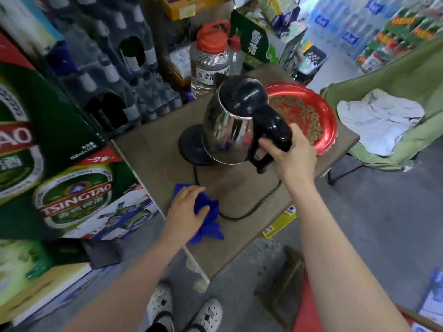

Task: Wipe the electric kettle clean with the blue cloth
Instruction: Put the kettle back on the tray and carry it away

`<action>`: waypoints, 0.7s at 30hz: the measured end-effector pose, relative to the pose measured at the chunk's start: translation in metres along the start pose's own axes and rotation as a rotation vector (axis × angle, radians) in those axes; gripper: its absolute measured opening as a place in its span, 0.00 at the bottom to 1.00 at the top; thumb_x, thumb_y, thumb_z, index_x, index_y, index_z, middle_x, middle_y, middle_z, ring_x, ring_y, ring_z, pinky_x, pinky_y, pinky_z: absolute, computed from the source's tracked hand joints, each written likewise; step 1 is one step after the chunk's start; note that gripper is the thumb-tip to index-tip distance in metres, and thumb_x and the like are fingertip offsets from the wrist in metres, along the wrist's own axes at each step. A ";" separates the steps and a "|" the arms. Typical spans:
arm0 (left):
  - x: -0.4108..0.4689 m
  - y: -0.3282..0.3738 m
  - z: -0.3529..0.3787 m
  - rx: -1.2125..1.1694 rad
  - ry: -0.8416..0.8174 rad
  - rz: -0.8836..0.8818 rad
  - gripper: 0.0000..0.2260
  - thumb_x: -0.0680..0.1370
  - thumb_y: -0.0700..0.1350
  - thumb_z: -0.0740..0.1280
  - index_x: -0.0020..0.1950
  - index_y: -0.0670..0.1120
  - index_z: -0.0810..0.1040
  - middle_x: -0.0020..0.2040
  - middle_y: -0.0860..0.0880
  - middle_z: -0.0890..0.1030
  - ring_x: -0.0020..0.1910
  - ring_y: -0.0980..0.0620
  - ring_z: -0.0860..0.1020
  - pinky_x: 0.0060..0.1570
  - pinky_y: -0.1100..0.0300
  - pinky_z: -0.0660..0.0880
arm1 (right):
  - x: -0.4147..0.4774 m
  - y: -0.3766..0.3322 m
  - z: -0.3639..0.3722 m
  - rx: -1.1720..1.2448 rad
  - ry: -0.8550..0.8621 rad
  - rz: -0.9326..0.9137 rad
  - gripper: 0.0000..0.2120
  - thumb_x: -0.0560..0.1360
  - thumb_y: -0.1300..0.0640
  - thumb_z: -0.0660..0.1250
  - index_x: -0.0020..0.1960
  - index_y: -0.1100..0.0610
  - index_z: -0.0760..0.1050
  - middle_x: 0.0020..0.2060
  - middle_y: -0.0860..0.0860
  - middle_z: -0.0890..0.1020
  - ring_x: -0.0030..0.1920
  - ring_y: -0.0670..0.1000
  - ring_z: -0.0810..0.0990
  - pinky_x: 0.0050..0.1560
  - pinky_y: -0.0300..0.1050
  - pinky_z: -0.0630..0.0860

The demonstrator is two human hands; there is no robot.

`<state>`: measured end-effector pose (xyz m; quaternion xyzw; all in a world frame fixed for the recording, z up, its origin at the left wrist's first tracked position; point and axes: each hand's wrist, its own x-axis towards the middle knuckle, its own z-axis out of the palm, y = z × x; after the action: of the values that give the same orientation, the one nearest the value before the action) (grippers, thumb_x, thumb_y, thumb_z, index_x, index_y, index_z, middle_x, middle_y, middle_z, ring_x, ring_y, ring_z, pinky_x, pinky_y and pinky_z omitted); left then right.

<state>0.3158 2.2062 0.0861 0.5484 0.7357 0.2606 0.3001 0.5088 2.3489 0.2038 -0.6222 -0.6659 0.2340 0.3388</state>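
The steel electric kettle [227, 123] with a black lid and black handle is tilted, lifted off its round black base [190, 146]. My right hand [291, 155] grips the kettle's handle from the right. The blue cloth [208, 216] lies bunched on the brown table [153, 149] near its front edge. My left hand [188, 210] rests on the cloth with its fingers closed around part of it. A black power cord [254, 207] loops from the base across the tabletop.
A red plate [323, 116] of brownish grains sits right behind the kettle. A clear jar with a red lid [211, 61] stands at the back. Green beer cartons [72, 195] stack on the left. A green folding chair with a white cloth [381, 121] is at right.
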 end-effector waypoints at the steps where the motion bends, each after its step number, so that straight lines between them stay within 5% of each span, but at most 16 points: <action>1: 0.009 -0.002 -0.009 -0.044 0.070 -0.027 0.23 0.77 0.46 0.68 0.71 0.48 0.70 0.69 0.48 0.73 0.69 0.45 0.70 0.67 0.55 0.64 | 0.007 -0.005 0.008 0.023 -0.024 0.009 0.15 0.70 0.45 0.75 0.44 0.49 0.70 0.34 0.42 0.77 0.40 0.46 0.74 0.36 0.37 0.66; 5: 0.060 -0.005 -0.040 -0.270 0.165 -0.137 0.28 0.79 0.43 0.66 0.77 0.49 0.60 0.74 0.48 0.68 0.71 0.49 0.69 0.69 0.52 0.67 | 0.024 -0.013 0.039 0.086 -0.115 0.069 0.14 0.71 0.45 0.75 0.46 0.51 0.73 0.36 0.42 0.78 0.44 0.51 0.77 0.39 0.45 0.65; 8: 0.103 -0.001 -0.054 -0.473 0.128 -0.159 0.35 0.77 0.43 0.68 0.79 0.52 0.52 0.77 0.50 0.64 0.72 0.55 0.65 0.66 0.62 0.65 | 0.032 -0.015 0.054 0.061 -0.158 0.065 0.15 0.71 0.46 0.76 0.47 0.52 0.73 0.33 0.39 0.77 0.39 0.47 0.76 0.42 0.46 0.64; 10: 0.126 -0.003 -0.058 -0.482 0.076 -0.128 0.42 0.74 0.45 0.73 0.79 0.56 0.49 0.78 0.52 0.61 0.74 0.56 0.63 0.69 0.58 0.64 | 0.038 -0.018 0.062 0.038 -0.186 0.055 0.16 0.71 0.45 0.76 0.47 0.53 0.73 0.32 0.40 0.77 0.37 0.44 0.75 0.40 0.45 0.63; 15: 0.149 -0.013 -0.058 -0.476 0.061 -0.078 0.54 0.64 0.49 0.80 0.79 0.58 0.48 0.79 0.52 0.57 0.76 0.53 0.60 0.73 0.45 0.63 | 0.053 -0.023 0.067 -0.009 -0.286 0.035 0.17 0.70 0.44 0.76 0.47 0.53 0.74 0.34 0.44 0.79 0.39 0.47 0.77 0.38 0.44 0.67; 18: 0.161 -0.020 -0.057 -0.471 0.051 -0.075 0.57 0.60 0.51 0.82 0.79 0.56 0.48 0.78 0.52 0.59 0.76 0.54 0.59 0.73 0.46 0.62 | 0.054 -0.023 0.063 -0.083 -0.368 -0.026 0.18 0.67 0.42 0.77 0.45 0.48 0.72 0.32 0.40 0.78 0.36 0.39 0.76 0.38 0.37 0.71; 21: 0.165 -0.032 -0.053 -0.511 -0.025 -0.085 0.55 0.58 0.50 0.83 0.77 0.60 0.53 0.76 0.55 0.63 0.73 0.58 0.63 0.71 0.57 0.63 | 0.049 -0.011 0.057 -0.022 -0.516 -0.009 0.23 0.63 0.34 0.74 0.50 0.45 0.74 0.38 0.40 0.83 0.41 0.41 0.81 0.44 0.41 0.76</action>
<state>0.2206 2.3544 0.0738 0.4267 0.6646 0.4181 0.4487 0.4589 2.4019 0.1822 -0.5425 -0.7357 0.3762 0.1518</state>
